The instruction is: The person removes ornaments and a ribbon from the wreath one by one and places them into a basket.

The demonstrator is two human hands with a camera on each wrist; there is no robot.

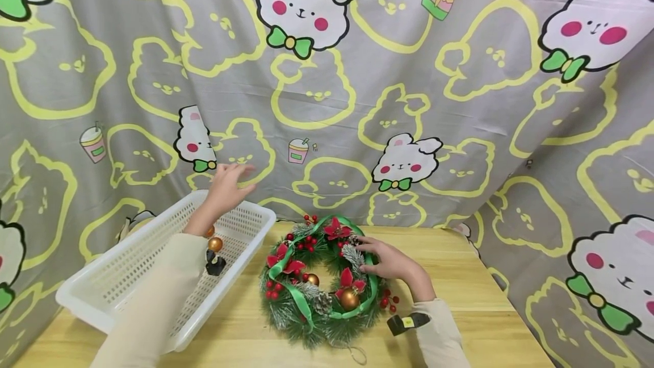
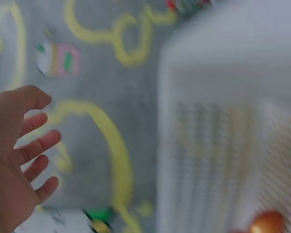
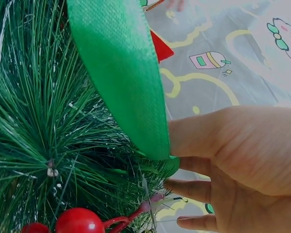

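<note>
A green Christmas wreath [image 1: 327, 331] lies on the table, set with red poinsettias, berries, pinecones and golden baubles. A green ribbon [image 1: 300, 300] winds loosely round it. My right hand [image 1: 390, 260] is at the wreath's right side. In the right wrist view the right hand [image 3: 242, 170] has its thumb right behind the ribbon [image 3: 121, 73] and its other fingers, loosely extended, reach the pine needles; some tips are hidden. My left hand [image 1: 227, 189] hangs in the air over the far end of a white basket [image 1: 82, 294]. Its fingers are spread and hold nothing.
Inside the basket, at left, lie orange-gold baubles [image 1: 215, 244], partly behind the left arm. A red berry sprig [image 1: 389, 300] sticks out at the wreath's right, near the right wrist's black camera [image 1: 407, 322]. A patterned curtain [image 1: 317, 118] hangs behind the wooden table [image 1: 475, 300].
</note>
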